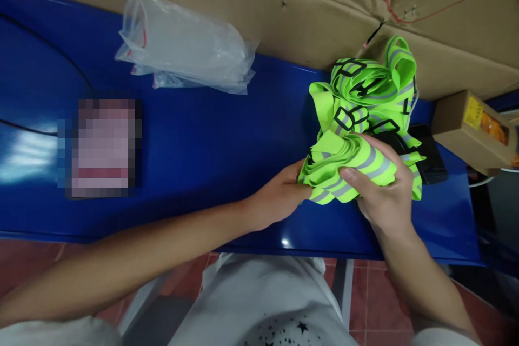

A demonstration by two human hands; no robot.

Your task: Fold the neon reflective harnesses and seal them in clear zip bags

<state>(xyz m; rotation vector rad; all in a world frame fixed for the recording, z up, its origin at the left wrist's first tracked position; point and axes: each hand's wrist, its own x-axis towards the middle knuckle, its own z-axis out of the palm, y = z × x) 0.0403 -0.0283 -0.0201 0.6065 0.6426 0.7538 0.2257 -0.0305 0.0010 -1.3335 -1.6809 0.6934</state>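
Observation:
A folded neon-green strap bundle with grey reflective stripes [344, 165] is held over the blue table [203, 146]. My left hand [278, 197] grips its left end with fingers closed under the fabric. My right hand [381, 189] wraps round its right side, thumb on top. Just behind it lies a heap of more neon-green straps with black plastic buckles [365, 86].
A pile of clear plastic bags [182, 46] lies at the table's back left. A blurred-out rectangle [101, 148] lies on the left. A dark flat object [432, 159] sits under the heap's right side. A brown carton [472, 130] stands at the right edge. Cardboard sheets [284, 5] line the back.

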